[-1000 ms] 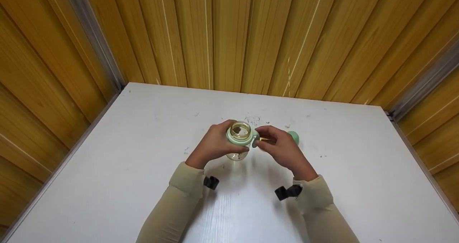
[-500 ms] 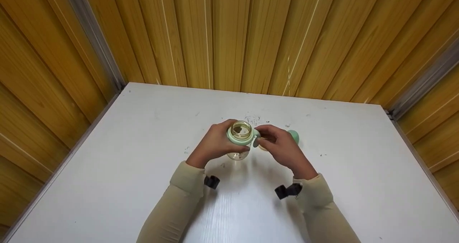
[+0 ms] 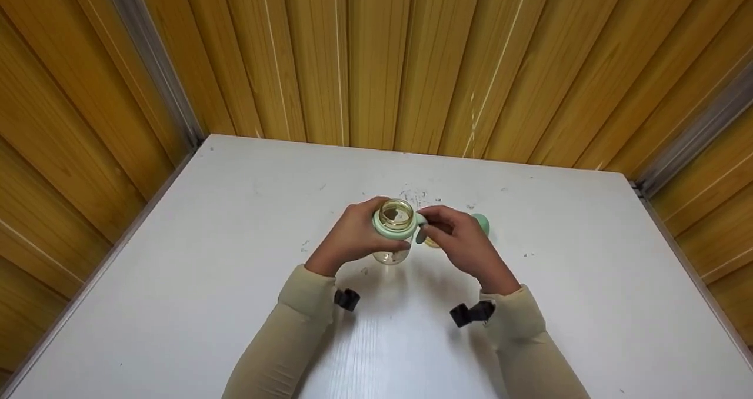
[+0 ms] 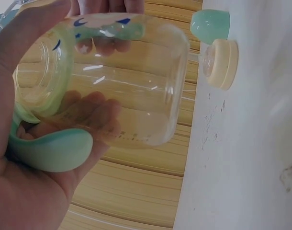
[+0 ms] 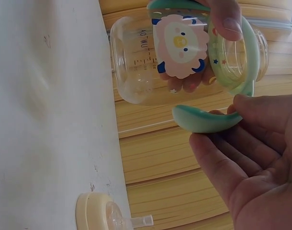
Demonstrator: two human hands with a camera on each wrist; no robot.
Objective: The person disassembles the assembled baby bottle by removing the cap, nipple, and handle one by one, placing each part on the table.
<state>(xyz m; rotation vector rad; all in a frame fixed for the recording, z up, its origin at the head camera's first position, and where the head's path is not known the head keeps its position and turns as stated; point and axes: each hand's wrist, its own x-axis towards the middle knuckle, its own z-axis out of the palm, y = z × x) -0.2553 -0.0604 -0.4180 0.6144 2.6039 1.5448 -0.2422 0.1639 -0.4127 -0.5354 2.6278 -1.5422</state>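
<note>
A clear, amber-tinted baby bottle [image 3: 393, 258], without a top, is held above the table with its mouth up. A green two-handled ring [image 3: 393, 232] sits around its neck. My left hand [image 3: 356, 234] grips the bottle near the ring, and one green handle [image 4: 55, 151] lies by that palm in the left wrist view. My right hand [image 3: 459, 237] pinches the other handle [image 5: 206, 120] between thumb and fingers. A printed sheep face [image 5: 182, 45] shows on the bottle's side in the right wrist view.
On the white table [image 3: 265, 210] stands a cream nipple collar [image 4: 225, 64] with a clear nipple, partly hidden by my right hand in the head view. Beside it is a green domed cap [image 3: 482, 222]. Wood-patterned walls [image 3: 376, 63] enclose the table's back and sides.
Both hands keep their hold on the bottle and handle, almost still. The handle at my right fingers has shifted very slightly, and a little more of the cream collar shows beneath.
</note>
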